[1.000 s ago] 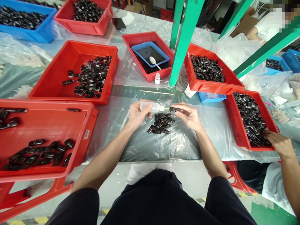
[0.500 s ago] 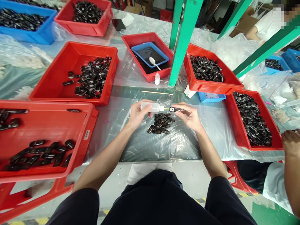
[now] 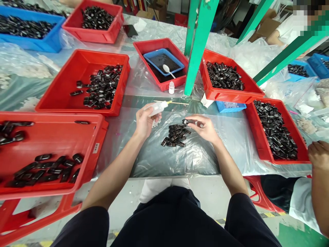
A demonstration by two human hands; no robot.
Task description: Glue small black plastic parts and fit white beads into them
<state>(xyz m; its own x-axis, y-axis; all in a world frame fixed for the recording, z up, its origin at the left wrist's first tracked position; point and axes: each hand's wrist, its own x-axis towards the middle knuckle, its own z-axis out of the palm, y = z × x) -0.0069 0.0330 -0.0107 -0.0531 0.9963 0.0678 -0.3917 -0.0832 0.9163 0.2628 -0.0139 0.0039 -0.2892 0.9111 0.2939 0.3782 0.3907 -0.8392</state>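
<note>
My left hand (image 3: 143,120) is closed around a clear squeeze bottle (image 3: 157,109), whose thin yellow nozzle tilts up and to the right. Beneath that hand's fingers lie small white pieces (image 3: 156,122) on the plastic sheet. Between the fingertips of my right hand (image 3: 206,129) is a small glossy black part (image 3: 190,121), held just above a loose pile of similar black parts (image 3: 176,135). The bottle's nozzle and the held part are apart.
Red bins of black parts stand left (image 3: 84,111) and right (image 3: 257,151). Behind are a small white bottle (image 3: 171,87), a thin stick (image 3: 177,103), a blue tray (image 3: 147,56) with a white spoon (image 3: 166,68), and a green post (image 3: 191,75). Another person's hand (image 3: 318,152) is at far right.
My left hand has drawn the bottle left and up, away from the black part, and its nozzle now points upward. My right hand has turned the part slightly and moved a little left.
</note>
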